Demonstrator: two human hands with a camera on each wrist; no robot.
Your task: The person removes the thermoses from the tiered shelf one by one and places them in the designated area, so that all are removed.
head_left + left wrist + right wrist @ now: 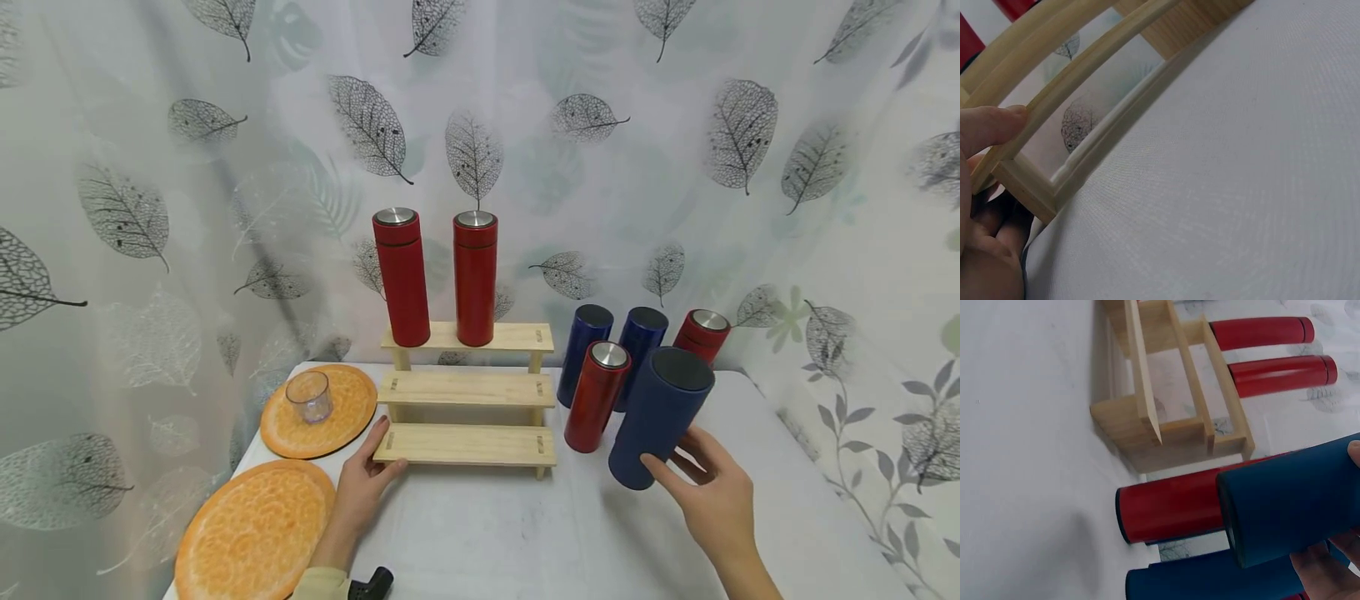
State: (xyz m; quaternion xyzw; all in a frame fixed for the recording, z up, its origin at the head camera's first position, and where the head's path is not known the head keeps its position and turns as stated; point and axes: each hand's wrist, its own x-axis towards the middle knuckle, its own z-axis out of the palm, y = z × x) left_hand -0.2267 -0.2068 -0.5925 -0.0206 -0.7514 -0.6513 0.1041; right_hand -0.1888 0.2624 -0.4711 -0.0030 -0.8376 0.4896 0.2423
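My right hand [716, 500] holds a dark blue thermos bottle [654, 429] near its lower part, tilted and raised off the table. The right wrist view shows its base clear of the cloth. With my left hand [363, 482] I grip the left end of the lowest step of a three-tier wooden shelf stand [465, 444]; the thumb [994, 128] lies on the step's front edge, other fingers curl beneath. On the top step stand two red thermos bottles [403, 287], side by side. Another red thermos bottle [597, 400] stands right of the stand.
Two more blue bottles [585, 354] and a red bottle [703, 332] stand behind the held one. To the left lie two round orange mats [255, 533], the farther bearing a small clear cup [309, 397]. A leaf-print curtain [480, 100] hangs behind the white-covered table [480, 533].
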